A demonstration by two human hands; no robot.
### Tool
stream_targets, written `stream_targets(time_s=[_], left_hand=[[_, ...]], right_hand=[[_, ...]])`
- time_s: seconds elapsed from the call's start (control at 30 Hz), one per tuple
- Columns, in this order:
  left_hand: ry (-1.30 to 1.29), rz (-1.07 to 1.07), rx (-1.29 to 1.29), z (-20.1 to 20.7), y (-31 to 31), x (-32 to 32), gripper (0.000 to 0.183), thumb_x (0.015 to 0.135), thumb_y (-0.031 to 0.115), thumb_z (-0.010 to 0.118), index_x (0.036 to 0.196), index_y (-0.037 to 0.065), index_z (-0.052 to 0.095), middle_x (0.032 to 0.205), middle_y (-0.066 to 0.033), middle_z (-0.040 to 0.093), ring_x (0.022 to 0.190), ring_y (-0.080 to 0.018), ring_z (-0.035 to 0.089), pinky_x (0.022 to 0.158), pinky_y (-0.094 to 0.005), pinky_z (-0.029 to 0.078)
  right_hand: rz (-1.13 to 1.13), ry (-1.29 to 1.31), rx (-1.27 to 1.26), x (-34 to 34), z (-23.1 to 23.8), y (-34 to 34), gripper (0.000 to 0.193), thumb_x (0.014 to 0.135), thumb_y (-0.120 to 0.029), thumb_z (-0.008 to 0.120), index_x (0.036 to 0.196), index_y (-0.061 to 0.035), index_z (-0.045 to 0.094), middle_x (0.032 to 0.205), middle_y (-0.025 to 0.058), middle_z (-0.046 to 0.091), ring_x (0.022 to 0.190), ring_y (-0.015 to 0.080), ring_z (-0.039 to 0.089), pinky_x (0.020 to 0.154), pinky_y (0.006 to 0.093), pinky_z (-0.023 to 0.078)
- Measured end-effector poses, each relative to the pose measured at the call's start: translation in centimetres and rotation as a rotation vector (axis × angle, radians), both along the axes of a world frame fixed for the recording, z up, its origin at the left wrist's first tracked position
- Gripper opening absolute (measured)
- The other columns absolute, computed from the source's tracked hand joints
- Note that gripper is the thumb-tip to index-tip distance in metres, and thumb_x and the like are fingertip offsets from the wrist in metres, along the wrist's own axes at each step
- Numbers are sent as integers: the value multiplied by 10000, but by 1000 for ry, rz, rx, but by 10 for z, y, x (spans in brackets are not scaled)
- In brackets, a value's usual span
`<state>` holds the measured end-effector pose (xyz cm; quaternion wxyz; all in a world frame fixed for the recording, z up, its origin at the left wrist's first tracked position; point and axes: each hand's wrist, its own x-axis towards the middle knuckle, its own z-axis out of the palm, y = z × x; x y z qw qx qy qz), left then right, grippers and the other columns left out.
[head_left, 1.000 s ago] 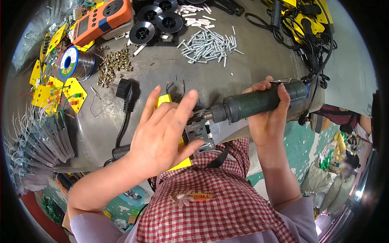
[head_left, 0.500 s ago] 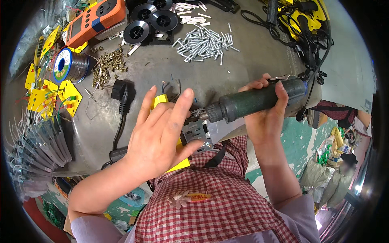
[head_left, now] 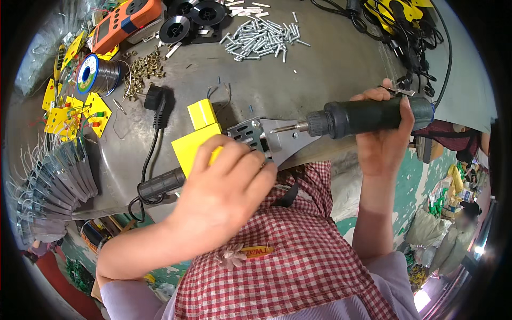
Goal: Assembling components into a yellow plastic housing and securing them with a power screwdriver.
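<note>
Fingers bent, my left hand (head_left: 224, 186) is closed over the near side of a yellow plastic housing (head_left: 194, 152). A slotted metal plate (head_left: 248, 133) is at the housing's right end, with a flared grey metal piece (head_left: 290, 141) beyond it. A black ribbed cord grip (head_left: 162, 184) comes out on the left. My right hand (head_left: 381, 125) is wrapped round a dark electric screwdriver (head_left: 357, 118). Its bit points left, over the metal piece; whether it touches cannot be made out. My left fingers hide part of the housing.
A black plug (head_left: 156, 100) lies left of the housing. Farther back are silver screws (head_left: 261, 40), brass pieces (head_left: 145, 72), a solder spool (head_left: 96, 74), black reels (head_left: 208, 13) and an orange device (head_left: 125, 24). Clear parts with wires (head_left: 58, 184) line the left; black cables (head_left: 410, 50) lie far right.
The screwdriver has moved right, its bit away from the slotted plate. My left hand has shifted nearer to me and right, its fingers curling in and uncovering more of the yellow housing.
</note>
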<state>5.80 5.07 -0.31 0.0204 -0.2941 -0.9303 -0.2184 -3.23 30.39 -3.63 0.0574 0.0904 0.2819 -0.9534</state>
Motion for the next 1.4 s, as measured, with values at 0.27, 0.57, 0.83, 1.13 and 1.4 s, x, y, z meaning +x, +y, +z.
stream_targets(time_s=[0.27,0.57,0.83,1.13,1.4], left_hand=[[-341,-16,-135,19,14,-19,262,715,30,624,977,22,616,885,-104,598,862,-290,588,828,-389,466],[-561,-6,113,17,0,-43,111,718,17,706,824,26,674,768,-93,644,763,-275,619,870,-416,478],[-469,-108,-62,23,2,-48,88,719,73,724,806,78,712,737,-43,662,760,-217,624,925,-394,409],[-548,-161,-76,19,-2,-52,97,686,83,733,780,94,717,724,-21,639,780,-211,588,894,-369,391],[-262,-138,-270,24,4,-21,129,649,36,697,760,91,658,750,-20,616,849,-216,582,967,-446,372]], right_hand=[[-8,-34,-144,13,-9,14,336,922,-213,576,1175,-6,499,946,77,559,950,216,554,969,425,424],[-8,-72,-280,19,-26,21,305,928,-201,573,1134,18,525,951,96,569,955,241,553,964,438,427],[-31,-45,-235,27,-28,26,295,928,-195,573,1121,25,533,937,103,583,950,241,556,960,432,429],[-17,-47,-236,32,-26,22,302,928,-217,573,1114,17,531,917,94,579,919,235,552,926,421,438],[22,-41,-260,41,-24,12,377,922,-180,561,1211,39,460,938,82,507,953,218,518,985,428,396]])
